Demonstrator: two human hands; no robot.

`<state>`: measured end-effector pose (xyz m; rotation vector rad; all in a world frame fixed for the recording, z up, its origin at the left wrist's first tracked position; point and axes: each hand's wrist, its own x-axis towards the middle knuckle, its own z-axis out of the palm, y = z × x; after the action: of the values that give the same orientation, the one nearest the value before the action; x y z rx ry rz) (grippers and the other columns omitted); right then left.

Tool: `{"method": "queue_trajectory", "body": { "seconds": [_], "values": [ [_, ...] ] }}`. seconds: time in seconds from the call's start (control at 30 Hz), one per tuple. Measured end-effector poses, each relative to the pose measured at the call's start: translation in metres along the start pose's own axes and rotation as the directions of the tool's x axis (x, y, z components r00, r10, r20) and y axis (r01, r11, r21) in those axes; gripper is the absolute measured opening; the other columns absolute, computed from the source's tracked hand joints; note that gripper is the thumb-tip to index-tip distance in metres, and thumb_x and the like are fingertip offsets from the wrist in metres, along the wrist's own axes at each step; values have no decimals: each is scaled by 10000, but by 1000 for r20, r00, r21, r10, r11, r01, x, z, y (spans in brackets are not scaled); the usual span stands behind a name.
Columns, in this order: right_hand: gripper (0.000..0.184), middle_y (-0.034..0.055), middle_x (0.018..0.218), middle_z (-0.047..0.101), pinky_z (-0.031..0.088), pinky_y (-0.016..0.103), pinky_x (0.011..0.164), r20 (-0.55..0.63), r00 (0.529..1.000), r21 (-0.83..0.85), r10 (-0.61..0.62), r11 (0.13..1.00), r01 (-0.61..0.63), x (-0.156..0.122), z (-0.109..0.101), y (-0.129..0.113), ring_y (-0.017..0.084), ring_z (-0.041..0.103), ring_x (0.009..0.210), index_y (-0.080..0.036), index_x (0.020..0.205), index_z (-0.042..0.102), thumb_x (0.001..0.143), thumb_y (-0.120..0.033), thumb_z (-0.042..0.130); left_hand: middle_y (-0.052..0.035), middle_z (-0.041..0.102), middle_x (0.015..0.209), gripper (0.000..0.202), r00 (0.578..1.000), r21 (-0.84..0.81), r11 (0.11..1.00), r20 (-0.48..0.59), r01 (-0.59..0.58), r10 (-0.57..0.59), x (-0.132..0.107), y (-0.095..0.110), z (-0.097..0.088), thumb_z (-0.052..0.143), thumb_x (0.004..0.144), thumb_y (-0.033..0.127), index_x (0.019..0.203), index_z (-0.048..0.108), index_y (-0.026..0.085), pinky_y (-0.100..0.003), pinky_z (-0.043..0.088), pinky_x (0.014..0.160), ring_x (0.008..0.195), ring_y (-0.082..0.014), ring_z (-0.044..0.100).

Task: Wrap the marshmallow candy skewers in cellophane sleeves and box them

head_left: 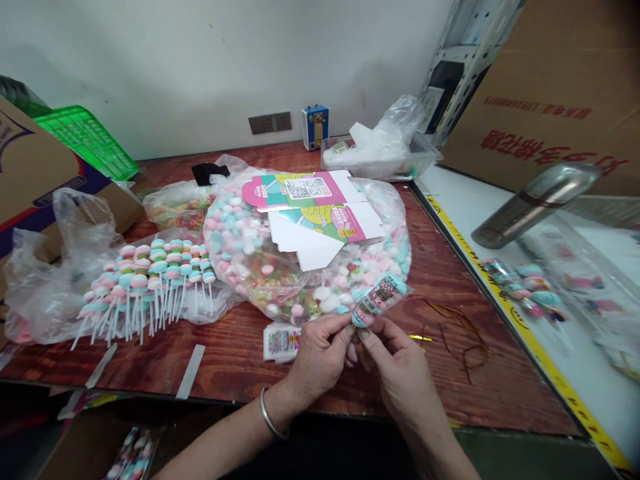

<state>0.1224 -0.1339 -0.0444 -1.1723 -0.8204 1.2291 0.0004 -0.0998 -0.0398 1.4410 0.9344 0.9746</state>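
A marshmallow pop in a printed clear bag (379, 299) points up and to the right above the table's front edge. Pinched at the bag's gathered lower end are the fingers of my left hand (323, 353), with a metal bangle on that wrist. My right hand (400, 363) closes on the same gathered end from the other side; fingers hide the stick and any tie. Gold twist ties (463, 333) lie to the right. A stack of flat printed bags (281, 342) rests just left of my hands. Unwrapped marshmallow pops (150, 273) on white sticks are piled at the left.
Behind my hands sits a big bag of loose marshmallows (235, 233), with flattened printed cartons (320, 207) on top. A plastic tray (420, 160) stands at the back. At right are a steel flask (535, 203) and wrapped pops (530, 287); a carton (30, 167) stands left.
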Motion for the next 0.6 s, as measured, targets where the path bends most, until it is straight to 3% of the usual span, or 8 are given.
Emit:
{"method": "queue_trajectory", "body": {
  "seconds": [0.13,0.23,0.3,0.4,0.47,0.6],
  "values": [
    [188,-41,605,564,383,196,483,10,1000,49,25,998,-26,2,-2,4,80,467,503,-188,840,628,802,-365,678,-7,572,662,336,983,-147,985,167,94,-69,4,-1,-6,540,905,354,1142,691,170,-229,457,580,553,-99,523],
    [184,-16,642,593,442,224,552,-7,997,-131,-80,988,78,0,-6,-5,124,544,600,-188,865,658,788,-355,670,-72,662,978,381,960,-182,980,277,78,-25,9,-2,-13,597,867,319,1233,638,224,-334,475,867,908,-191,609],
    [157,-5,654,603,457,233,578,7,989,-297,-148,944,143,-3,-8,-14,143,568,641,-189,821,655,794,-343,650,-80,599,1232,389,949,-256,966,307,17,65,12,-2,-19,677,796,319,1181,671,260,-415,369,1042,1194,-271,511],
    [143,-9,663,600,426,219,536,50,965,-517,-259,820,246,-9,-11,-24,123,542,587,-196,754,611,848,-300,584,-55,447,1450,337,915,-413,911,371,9,159,14,7,-29,655,777,456,1031,741,253,-482,254,1126,1361,-345,350],
    [118,-23,656,579,400,211,519,67,913,-634,-402,690,350,-13,-14,-29,104,512,551,-200,761,597,865,-249,568,-22,359,1526,403,904,-348,937,396,-14,160,12,17,-35,501,863,528,993,756,244,-480,178,1158,1414,-333,266],
    [81,-17,736,603,434,199,621,191,771,-711,-608,455,536,-23,-14,-32,97,567,644,-207,873,599,866,-134,564,-13,301,1559,505,887,48,990,451,-132,97,5,36,-40,311,961,490,1046,734,228,-431,100,1181,1442,-264,226]
  ]
}}
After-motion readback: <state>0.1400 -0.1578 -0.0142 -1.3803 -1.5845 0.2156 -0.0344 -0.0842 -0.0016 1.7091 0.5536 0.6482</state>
